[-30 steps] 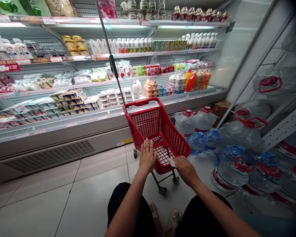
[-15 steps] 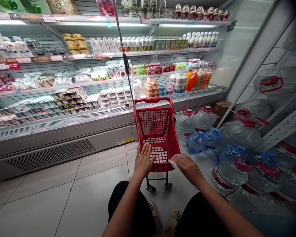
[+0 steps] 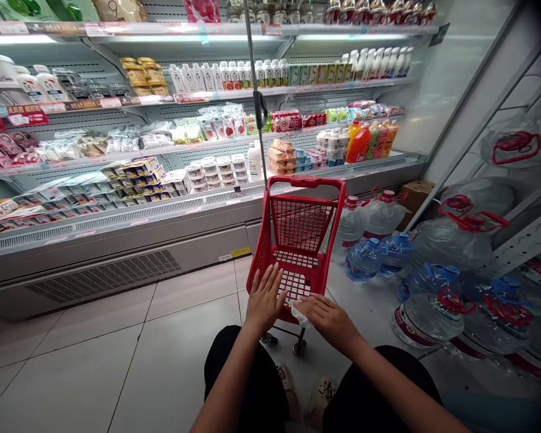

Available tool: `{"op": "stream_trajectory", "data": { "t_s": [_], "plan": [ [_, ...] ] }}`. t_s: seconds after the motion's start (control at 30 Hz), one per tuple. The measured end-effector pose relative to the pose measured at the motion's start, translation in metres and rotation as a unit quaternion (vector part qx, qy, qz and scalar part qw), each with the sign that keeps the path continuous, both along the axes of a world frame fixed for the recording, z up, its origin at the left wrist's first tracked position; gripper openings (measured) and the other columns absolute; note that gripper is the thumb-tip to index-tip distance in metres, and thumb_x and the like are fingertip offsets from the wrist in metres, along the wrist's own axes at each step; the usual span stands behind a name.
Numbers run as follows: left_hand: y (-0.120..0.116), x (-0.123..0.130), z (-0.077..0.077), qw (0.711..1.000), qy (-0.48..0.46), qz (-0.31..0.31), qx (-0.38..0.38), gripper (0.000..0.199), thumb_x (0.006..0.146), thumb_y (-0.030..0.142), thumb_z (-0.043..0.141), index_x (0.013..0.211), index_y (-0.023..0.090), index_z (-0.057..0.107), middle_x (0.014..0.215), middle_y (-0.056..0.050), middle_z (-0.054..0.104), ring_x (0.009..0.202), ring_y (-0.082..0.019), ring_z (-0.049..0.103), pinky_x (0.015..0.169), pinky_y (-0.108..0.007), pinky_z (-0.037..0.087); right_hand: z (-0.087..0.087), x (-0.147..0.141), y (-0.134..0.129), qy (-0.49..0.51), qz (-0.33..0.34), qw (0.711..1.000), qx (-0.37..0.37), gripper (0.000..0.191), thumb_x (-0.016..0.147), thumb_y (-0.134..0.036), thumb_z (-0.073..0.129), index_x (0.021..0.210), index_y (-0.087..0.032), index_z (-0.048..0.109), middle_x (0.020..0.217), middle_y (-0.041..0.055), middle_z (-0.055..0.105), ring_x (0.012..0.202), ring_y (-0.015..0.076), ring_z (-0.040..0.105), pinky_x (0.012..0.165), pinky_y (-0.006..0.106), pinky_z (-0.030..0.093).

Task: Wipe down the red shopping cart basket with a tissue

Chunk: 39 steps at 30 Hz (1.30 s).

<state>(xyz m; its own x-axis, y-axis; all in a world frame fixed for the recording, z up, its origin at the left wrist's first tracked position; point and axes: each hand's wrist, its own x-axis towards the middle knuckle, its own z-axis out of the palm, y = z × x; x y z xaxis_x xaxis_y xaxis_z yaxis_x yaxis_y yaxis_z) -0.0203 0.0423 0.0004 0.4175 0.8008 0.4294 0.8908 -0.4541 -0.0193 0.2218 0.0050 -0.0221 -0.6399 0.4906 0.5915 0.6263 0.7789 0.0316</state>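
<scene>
A small red plastic shopping cart [image 3: 304,181] stands right in front of me, slightly skewed, with nothing visible in its basket. My left hand [image 3: 264,299] is palm down at the cart's near left side, fingers straight and a little apart; whether it touches the rim I cannot tell. At the near edge, my right hand [image 3: 328,320] has a thin white tissue [image 3: 301,314] under its fingers. The tissue sticks out past the fingertips over the red rim, partly hidden by the hand.
Beyond the cart runs a lit dairy cooler [image 3: 207,224] stocked with cartons, bottles and cups. A dark upright bar [image 3: 253,66] crosses its front. Several water jugs [image 3: 428,319] crowd the right side, near blue-tinted bottles [image 3: 365,260]. Pale floor tiles [image 3: 180,355] extend left.
The cart has turned, its far end swinging right. My right hand has moved left along the near edge with the tissue, closer to my left hand. The view has shifted slightly.
</scene>
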Motion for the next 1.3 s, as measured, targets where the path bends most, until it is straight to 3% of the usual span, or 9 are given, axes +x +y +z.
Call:
{"op": "stream_trajectory", "data": {
  "t_s": [0.17, 0.3, 0.5, 0.63, 0.83, 1.0, 1.13, 1.2, 1.3],
  "plan": [
    [0.015, -0.034, 0.012, 0.999, 0.029, -0.021, -0.017, 0.063, 0.109, 0.037, 0.038, 0.168, 0.025, 0.017, 0.172, -0.002, 0.024, 0.160, -0.021, 0.021, 0.133, -0.048, 0.006, 0.013, 0.024, 0.021, -0.017, 0.030, 0.999, 0.010, 0.039, 0.104, -0.012, 0.050, 0.138, -0.025, 0.064, 0.140, 0.0026, 0.068, 0.139, 0.0187, 0.056, 0.120, 0.043, 0.046],
    [0.018, -0.030, 0.009, 0.999, -0.002, 0.035, -0.015, 0.063, 0.110, 0.034, 0.035, 0.168, 0.023, 0.013, 0.170, -0.006, 0.029, 0.159, -0.023, 0.025, 0.132, -0.054, 0.008, 0.007, -0.012, 0.030, 0.031, 0.008, 0.999, 0.008, 0.038, 0.102, -0.012, 0.053, 0.136, -0.023, 0.065, 0.134, 0.0042, 0.072, 0.131, 0.0186, 0.062, 0.119, 0.042, 0.048],
    [0.000, -0.013, -0.005, 0.995, -0.045, -0.016, -0.088, 0.058, 0.113, 0.037, 0.020, 0.168, 0.026, 0.006, 0.171, -0.003, 0.030, 0.157, -0.017, 0.028, 0.130, -0.044, 0.025, -0.010, -0.065, 0.030, 0.054, 0.015, 0.998, 0.039, 0.044, 0.099, -0.007, 0.051, 0.140, -0.019, 0.063, 0.133, 0.0074, 0.073, 0.128, 0.0197, 0.063, 0.116, 0.042, 0.050],
    [0.002, -0.029, 0.000, 0.989, -0.046, -0.023, -0.136, 0.063, 0.112, 0.050, 0.023, 0.168, 0.027, 0.009, 0.171, -0.003, 0.029, 0.157, -0.018, 0.030, 0.130, -0.043, 0.025, 0.004, -0.035, 0.054, 0.009, 0.008, 1.000, 0.005, 0.048, 0.100, -0.009, 0.049, 0.145, -0.024, 0.059, 0.139, 0.0034, 0.069, 0.132, 0.0179, 0.061, 0.121, 0.042, 0.043],
    [0.022, -0.052, 0.014, 0.983, -0.045, 0.035, -0.175, 0.063, 0.111, 0.054, 0.021, 0.167, 0.026, 0.019, 0.171, -0.002, 0.029, 0.158, -0.020, 0.028, 0.130, -0.045, 0.024, 0.022, 0.039, 0.094, 0.030, -0.123, 0.992, 0.009, 0.056, 0.098, -0.007, 0.044, 0.150, -0.025, 0.053, 0.149, 0.0031, 0.062, 0.140, 0.0210, 0.054, 0.125, 0.048, 0.036],
    [0.031, -0.027, 0.023, 0.969, -0.070, 0.138, -0.192, 0.072, 0.108, 0.062, 0.024, 0.165, 0.019, 0.030, 0.166, -0.010, 0.039, 0.155, -0.026, 0.036, 0.128, -0.048, 0.027, 0.017, 0.012, 0.080, 0.025, -0.095, 0.995, 0.015, 0.056, 0.099, -0.009, 0.044, 0.153, -0.022, 0.051, 0.151, 0.0040, 0.060, 0.141, 0.0214, 0.053, 0.126, 0.046, 0.034],
    [0.020, 0.008, 0.017, 0.989, -0.072, 0.072, -0.112, 0.066, 0.109, 0.058, 0.026, 0.165, 0.023, 0.028, 0.163, -0.008, 0.045, 0.152, -0.024, 0.041, 0.127, -0.046, 0.031, 0.016, -0.024, 0.069, 0.027, -0.061, 0.998, 0.007, 0.056, 0.100, -0.009, 0.045, 0.153, -0.026, 0.050, 0.146, 0.0006, 0.064, 0.134, 0.0191, 0.058, 0.126, 0.043, 0.035],
    [0.014, 0.012, 0.013, 0.992, -0.075, 0.063, -0.082, 0.064, 0.110, 0.055, 0.028, 0.166, 0.025, 0.025, 0.161, -0.008, 0.048, 0.149, -0.024, 0.046, 0.125, -0.046, 0.035, 0.020, -0.023, 0.069, 0.016, -0.050, 0.999, 0.001, 0.056, 0.100, -0.010, 0.046, 0.154, -0.028, 0.049, 0.144, -0.0002, 0.066, 0.130, 0.0187, 0.061, 0.126, 0.043, 0.035],
    [0.012, -0.004, 0.011, 0.993, -0.074, 0.066, -0.063, 0.065, 0.109, 0.055, 0.032, 0.167, 0.027, 0.021, 0.160, -0.008, 0.049, 0.144, -0.024, 0.052, 0.118, -0.044, 0.044, 0.033, 0.010, 0.071, 0.011, -0.078, 0.997, 0.011, 0.058, 0.100, -0.010, 0.048, 0.155, -0.028, 0.049, 0.145, 0.0006, 0.065, 0.131, 0.0208, 0.061, 0.126, 0.045, 0.034]
  ]
}}
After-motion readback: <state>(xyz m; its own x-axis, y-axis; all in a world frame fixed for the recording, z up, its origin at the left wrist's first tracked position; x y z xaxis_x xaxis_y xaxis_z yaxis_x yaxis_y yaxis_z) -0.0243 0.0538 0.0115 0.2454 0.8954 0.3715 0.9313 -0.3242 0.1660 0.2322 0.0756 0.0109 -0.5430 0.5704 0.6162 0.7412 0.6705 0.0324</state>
